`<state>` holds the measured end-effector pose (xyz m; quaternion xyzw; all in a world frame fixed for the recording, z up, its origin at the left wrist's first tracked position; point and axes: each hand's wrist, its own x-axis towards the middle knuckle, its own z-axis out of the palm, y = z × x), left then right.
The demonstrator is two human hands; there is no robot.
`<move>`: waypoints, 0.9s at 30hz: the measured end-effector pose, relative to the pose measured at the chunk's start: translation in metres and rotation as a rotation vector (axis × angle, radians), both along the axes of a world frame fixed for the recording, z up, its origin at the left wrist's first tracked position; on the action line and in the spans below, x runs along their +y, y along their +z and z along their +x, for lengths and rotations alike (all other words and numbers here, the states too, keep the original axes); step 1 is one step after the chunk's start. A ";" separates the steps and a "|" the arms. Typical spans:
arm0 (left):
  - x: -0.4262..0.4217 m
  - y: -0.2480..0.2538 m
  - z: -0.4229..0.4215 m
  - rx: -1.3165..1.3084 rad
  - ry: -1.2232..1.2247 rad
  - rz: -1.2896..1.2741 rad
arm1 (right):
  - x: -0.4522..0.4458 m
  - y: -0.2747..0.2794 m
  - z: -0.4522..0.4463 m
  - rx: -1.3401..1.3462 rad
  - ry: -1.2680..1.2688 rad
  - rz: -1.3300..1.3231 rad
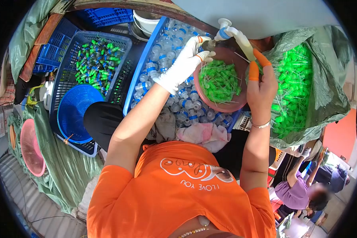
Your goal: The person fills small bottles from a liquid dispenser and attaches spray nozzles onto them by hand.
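My left hand (186,65), in a white glove with orange finger covers, is closed around a small clear bottle (211,45), partly hidden by the fingers. Opposite it, my right hand (261,89) is bare, with orange covers on thumb and forefinger. These pinch a green cap with a thin white tube (242,57) that points toward the bottle. Below both hands sits a pink bowl (199,85) of green caps with tubes. It rests over a blue crate (131,89) filled with small clear bottles with blue bands.
Loose green caps with tubes (291,87) fill a green sack (333,93) at right. A grey-blue basket (125,43) holds green-capped bottles, with a blue basket (77,115) below it. A white pipe fitting (242,43) juts out above. Another person (291,194) works at lower right.
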<state>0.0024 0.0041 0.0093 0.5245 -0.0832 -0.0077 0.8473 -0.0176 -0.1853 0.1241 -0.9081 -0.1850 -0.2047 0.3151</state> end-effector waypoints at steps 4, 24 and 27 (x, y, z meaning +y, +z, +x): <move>0.003 -0.014 -0.004 0.008 0.025 0.071 | 0.007 -0.002 -0.007 -0.102 0.043 0.072; -0.004 0.001 -0.043 0.039 -0.033 0.103 | 0.004 -0.012 -0.018 -0.028 0.175 -0.009; -0.003 -0.002 -0.026 0.051 0.067 0.120 | 0.002 -0.006 -0.014 0.003 0.102 0.100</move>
